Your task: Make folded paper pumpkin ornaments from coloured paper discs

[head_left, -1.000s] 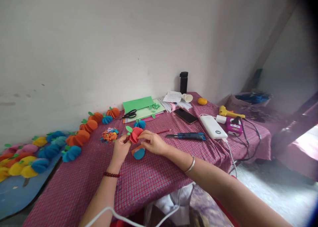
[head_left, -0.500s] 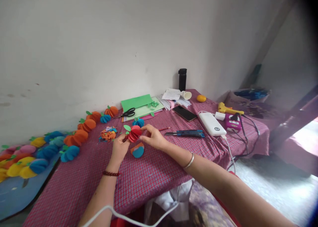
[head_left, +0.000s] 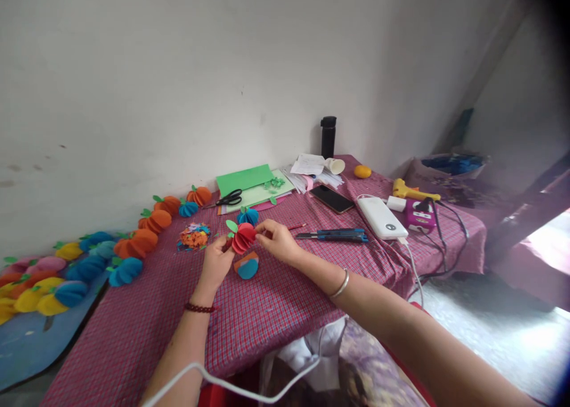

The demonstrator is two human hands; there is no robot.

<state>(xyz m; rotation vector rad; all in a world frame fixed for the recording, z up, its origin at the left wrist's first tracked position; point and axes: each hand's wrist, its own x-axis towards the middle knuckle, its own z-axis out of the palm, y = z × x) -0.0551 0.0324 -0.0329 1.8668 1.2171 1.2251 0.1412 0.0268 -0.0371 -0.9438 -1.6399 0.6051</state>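
Observation:
A red folded-paper pumpkin (head_left: 243,238) with a green paper leaf (head_left: 231,226) is held up over the table between my two hands. My left hand (head_left: 217,257) is closed on its left side, below the leaf. At its right edge, the fingers of my right hand (head_left: 276,240) pinch the paper folds. Just behind it stands a blue paper pumpkin (head_left: 247,216). Orange and blue paper circles (head_left: 247,268) lie on the cloth below the red one. Left of my hands is a heap of coloured paper scraps (head_left: 195,236).
Finished paper pumpkins (head_left: 136,244) line the left side. Black scissors (head_left: 230,197) rest by green paper sheets (head_left: 244,179). To the right are a box cutter (head_left: 342,235), a phone (head_left: 332,199), a white power bank (head_left: 381,218), a yellow glue gun (head_left: 414,191) and a black bottle (head_left: 328,136).
The view has shifted slightly. Both hands keep the red paper pumpkin in nearly the same place, with its folds turned a little; the right fingers have moved slightly along its edge.

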